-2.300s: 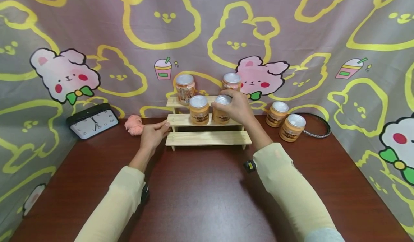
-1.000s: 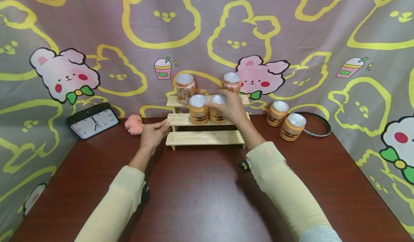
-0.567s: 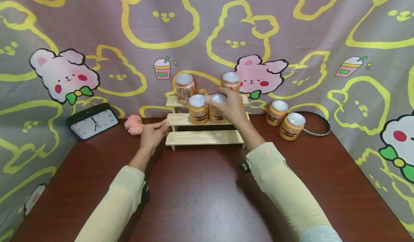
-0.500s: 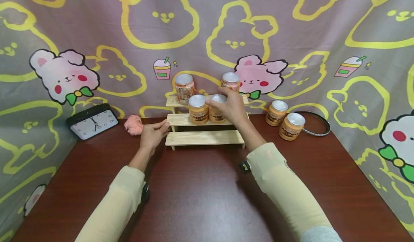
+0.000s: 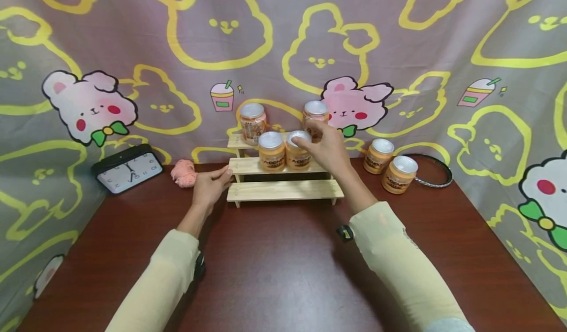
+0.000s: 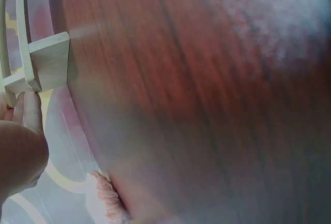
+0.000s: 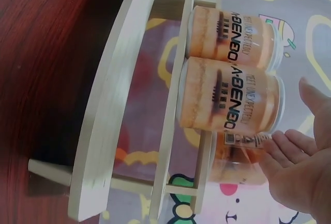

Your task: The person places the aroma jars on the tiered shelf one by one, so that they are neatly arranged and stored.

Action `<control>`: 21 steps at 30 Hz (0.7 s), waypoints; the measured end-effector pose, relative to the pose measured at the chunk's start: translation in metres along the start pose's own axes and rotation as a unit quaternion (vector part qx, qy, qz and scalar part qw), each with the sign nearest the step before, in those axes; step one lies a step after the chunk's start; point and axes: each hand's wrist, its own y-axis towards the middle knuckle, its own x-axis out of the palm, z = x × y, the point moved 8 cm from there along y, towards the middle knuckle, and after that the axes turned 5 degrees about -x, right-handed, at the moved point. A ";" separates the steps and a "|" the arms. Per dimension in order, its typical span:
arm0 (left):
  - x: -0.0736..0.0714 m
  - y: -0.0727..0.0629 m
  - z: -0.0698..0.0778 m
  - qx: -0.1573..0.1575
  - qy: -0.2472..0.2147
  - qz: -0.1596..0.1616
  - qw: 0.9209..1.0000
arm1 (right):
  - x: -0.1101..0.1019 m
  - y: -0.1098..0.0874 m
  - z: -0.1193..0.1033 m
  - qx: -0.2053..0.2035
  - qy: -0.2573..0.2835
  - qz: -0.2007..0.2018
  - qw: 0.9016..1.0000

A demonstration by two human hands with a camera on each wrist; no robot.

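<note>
On the middle step of a three-step wooden stand [image 5: 283, 190], two orange jars with silver lids stand side by side, a left jar [image 5: 272, 158] and a right jar [image 5: 299, 159]. My right hand [image 5: 331, 149] is by the right jar, fingers spread and thumb over its lid in the head view. In the right wrist view, a gap shows between that hand [image 7: 297, 157] and the lid. My left hand [image 5: 208, 186] pinches the left end of the middle step, its fingertips [image 6: 32, 105] against the wood. The top step carries a left jar [image 5: 253, 127] and a right one [image 5: 315, 111], partly behind my right hand.
To the right, two more orange jars, one behind [image 5: 378, 157] and one in front [image 5: 399, 177], stand on the brown table [image 5: 274, 268] beside a dark headband [image 5: 438, 185]. A clock [image 5: 130, 172] and pink yarn [image 5: 183, 173] are at left. A patterned curtain [image 5: 283, 7] hangs behind.
The right jar on the middle step was moved left, up beside its neighbour. My right hand then let go of it and drew back to the right. My left hand stayed in place.
</note>
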 end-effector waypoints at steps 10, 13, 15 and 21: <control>0.001 -0.001 -0.001 -0.003 -0.001 -0.003 1.000 | -0.022 -0.016 0.016 0.008 0.022 0.006 1.000; 0.000 -0.001 0.000 -0.001 -0.004 0.000 1.000 | -0.031 -0.022 0.022 0.013 0.025 0.016 0.999; 0.000 -0.001 0.000 -0.001 -0.002 0.003 1.000 | -0.036 -0.026 0.027 0.019 0.029 0.024 0.999; 0.000 -0.001 0.000 -0.005 0.004 0.002 1.000 | -0.051 -0.032 0.041 0.020 0.028 0.041 0.999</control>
